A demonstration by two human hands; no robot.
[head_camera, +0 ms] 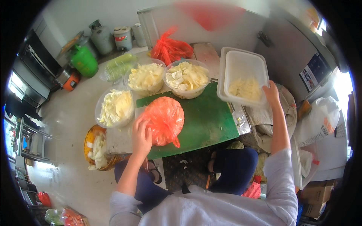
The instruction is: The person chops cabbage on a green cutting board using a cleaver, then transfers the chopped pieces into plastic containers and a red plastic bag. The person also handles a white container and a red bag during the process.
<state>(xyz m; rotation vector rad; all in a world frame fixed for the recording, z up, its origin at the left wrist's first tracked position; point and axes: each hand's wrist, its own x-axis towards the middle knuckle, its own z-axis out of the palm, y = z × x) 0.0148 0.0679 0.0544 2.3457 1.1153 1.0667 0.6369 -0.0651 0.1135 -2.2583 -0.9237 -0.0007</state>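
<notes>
On the green cutting board [209, 118] sits a knotted red plastic bag [167, 118] with something bulky inside. My left hand [142, 135] lies against its left side, fingers curved; whether it grips the bag I cannot tell. My right hand [272, 94] holds the right edge of a white translucent plastic tub [246, 66], tilted, with pale shreds at its lower end. That tub sits inside a larger plastic tub [222, 76]. Beyond the board stand round clear bowls of cut cabbage: a left bowl [116, 108], a middle bowl [145, 77] and a right bowl [187, 77].
Behind the bowls lies another red plastic bag [172, 49]. Wrapped green vegetables [118, 66] rest at the back left. A yellow basket [92, 132] with cabbage pieces stands left of the board. A white sack [321, 121] is at right. Gas cylinders, one green [84, 62], stand farther off.
</notes>
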